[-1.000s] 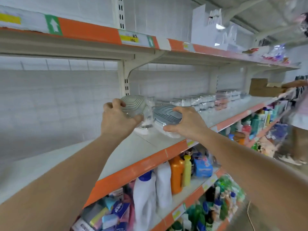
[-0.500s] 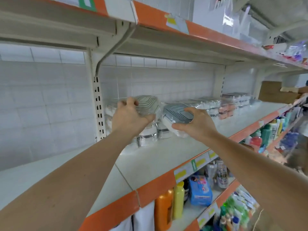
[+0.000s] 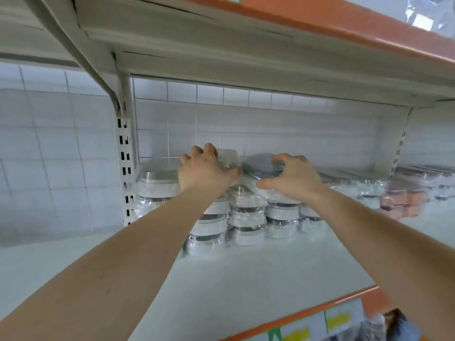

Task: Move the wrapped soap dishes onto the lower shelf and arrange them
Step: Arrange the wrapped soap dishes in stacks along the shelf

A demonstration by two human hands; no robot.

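Two bare forearms are reaching over the white shelf [image 3: 246, 286] toward its back. The left hand [image 3: 205, 169] is gripping a clear-wrapped soap dish [image 3: 225, 157], and the right hand [image 3: 291, 179] is curling its fingers over a grey ribbed wrapped soap dish [image 3: 261, 164], both sitting atop the stacks of wrapped soap dishes [image 3: 246, 217]. Behind them, the white tiled wall [image 3: 270, 129] is running under the upper shelf [image 3: 246, 57].

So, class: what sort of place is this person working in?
Probably a shop aisle: stacks of wrapped soap dishes on a white shelf whose orange edge carries price labels.
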